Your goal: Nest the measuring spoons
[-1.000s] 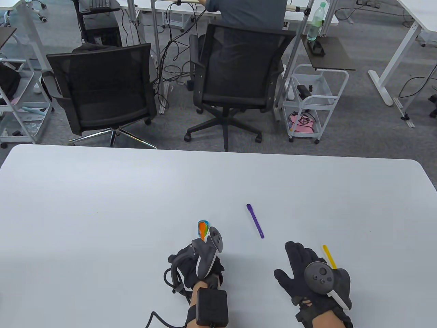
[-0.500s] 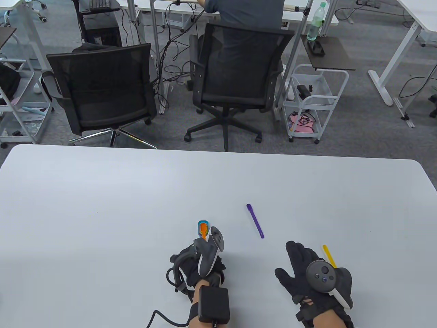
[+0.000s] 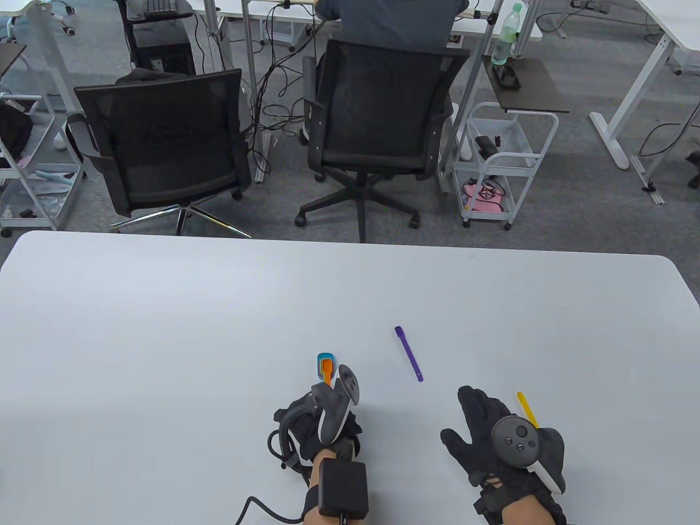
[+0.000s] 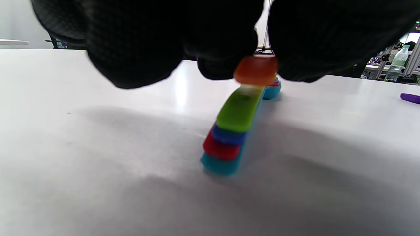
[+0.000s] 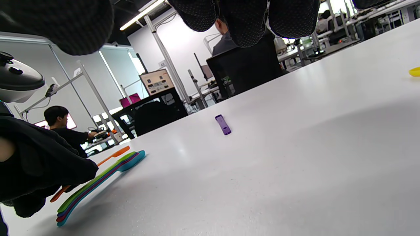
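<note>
In the table view the nested spoons are seen on the table beyond the left hand, with the right hand spread flat beside a purple spoon; in the left wrist view an orange spoon is pinched above the stack; in the right wrist view straight fingers are shown.
</note>
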Demonstrator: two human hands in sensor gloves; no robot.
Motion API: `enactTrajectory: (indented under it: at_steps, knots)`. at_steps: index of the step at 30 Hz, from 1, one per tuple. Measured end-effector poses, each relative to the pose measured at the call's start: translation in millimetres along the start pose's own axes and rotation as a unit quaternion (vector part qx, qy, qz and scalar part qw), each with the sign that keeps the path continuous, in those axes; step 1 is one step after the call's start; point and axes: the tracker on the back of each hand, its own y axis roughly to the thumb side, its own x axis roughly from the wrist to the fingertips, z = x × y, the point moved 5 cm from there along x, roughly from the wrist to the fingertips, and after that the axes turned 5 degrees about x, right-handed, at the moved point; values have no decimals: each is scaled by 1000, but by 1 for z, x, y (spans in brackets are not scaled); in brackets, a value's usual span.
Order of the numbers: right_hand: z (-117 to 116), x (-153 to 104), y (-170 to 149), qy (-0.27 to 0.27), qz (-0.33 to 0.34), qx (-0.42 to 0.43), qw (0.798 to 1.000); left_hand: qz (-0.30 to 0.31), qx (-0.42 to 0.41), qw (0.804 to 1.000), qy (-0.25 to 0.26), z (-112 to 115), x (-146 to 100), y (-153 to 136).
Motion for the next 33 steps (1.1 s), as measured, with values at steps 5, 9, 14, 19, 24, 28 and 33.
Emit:
enactTrajectory:
  at_steps: [5, 9, 14, 19, 24, 28, 33]
  knots:
    - [0, 0, 0, 1, 0, 0, 1000, 0, 6, 1000, 0, 0, 0, 0]
    - [0, 1, -1, 1, -1, 4, 1000, 0, 8, 1000, 0, -1, 0, -1]
    - [0, 1, -2, 1, -3, 7, 1000, -2, 9, 1000, -1, 0, 0, -2]
    - [1, 1, -2, 1, -3, 9, 1000, -1, 9, 1000, -3, 0, 0, -2]
    - [1, 1, -4, 1, -5, 12, 1000, 0, 12, 1000, -5, 0, 0, -2]
    - [1, 1, -4, 1, -5, 11, 1000, 0, 14, 1000, -8, 0, 0, -2]
    - [1, 2, -4, 1, -6, 12, 1000, 2, 14, 1000, -8, 0, 1, -2]
